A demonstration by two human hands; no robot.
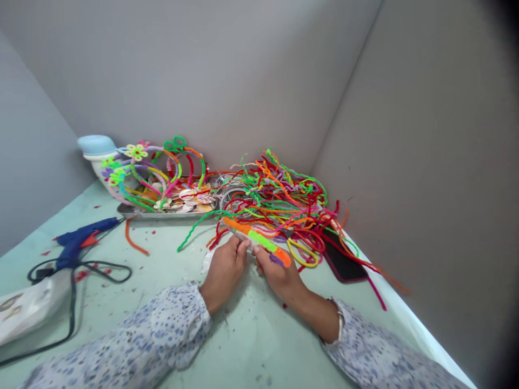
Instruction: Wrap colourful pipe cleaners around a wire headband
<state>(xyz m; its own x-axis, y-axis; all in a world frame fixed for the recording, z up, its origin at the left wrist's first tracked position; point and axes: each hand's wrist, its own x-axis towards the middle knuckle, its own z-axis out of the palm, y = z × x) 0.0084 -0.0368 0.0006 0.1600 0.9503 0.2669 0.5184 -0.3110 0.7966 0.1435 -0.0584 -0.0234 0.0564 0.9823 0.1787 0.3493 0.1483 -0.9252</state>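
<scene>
My left hand and my right hand meet over the pale green table, both closed on a curved band wrapped in orange and green pipe cleaner. The left fingers pinch it near its middle. My right hand grips its lower orange end, where a bit of purple shows. Just behind the band lies a tangled heap of loose coloured pipe cleaners.
A metal tray at the back holds several finished wrapped headbands and round paper pieces. A blue glue gun with a black cord lies at left. A dark phone rests right of the heap. Grey walls enclose the table.
</scene>
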